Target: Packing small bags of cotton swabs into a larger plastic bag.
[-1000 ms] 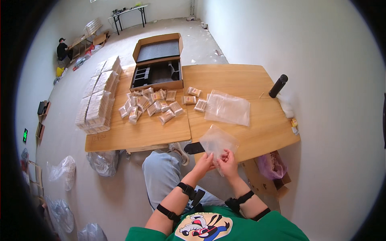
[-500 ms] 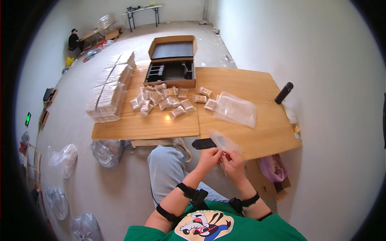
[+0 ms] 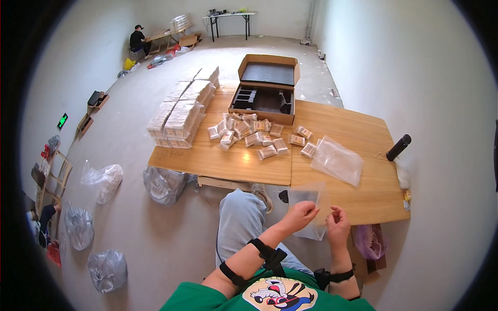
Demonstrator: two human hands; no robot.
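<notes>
Both hands (image 3: pixel 317 220) on clear bag (image 3: pixel 307 199)

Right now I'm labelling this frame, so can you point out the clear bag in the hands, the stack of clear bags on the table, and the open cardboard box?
clear bag (image 3: pixel 307 199), head view, its upper middle above the hands.
stack of clear bags (image 3: pixel 337 160), head view, centre of the top bag.
open cardboard box (image 3: pixel 262 100), head view, dark insert inside the tray.

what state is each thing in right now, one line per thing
clear plastic bag: held up by both hands, looks empty
left hand: pinching the bag
right hand: pinching the bag
cardboard box: lid open
small packets: loose on the table
stacked packets: piled in rows
bag pile: lying flat
black cylinder: lying on its side
</notes>
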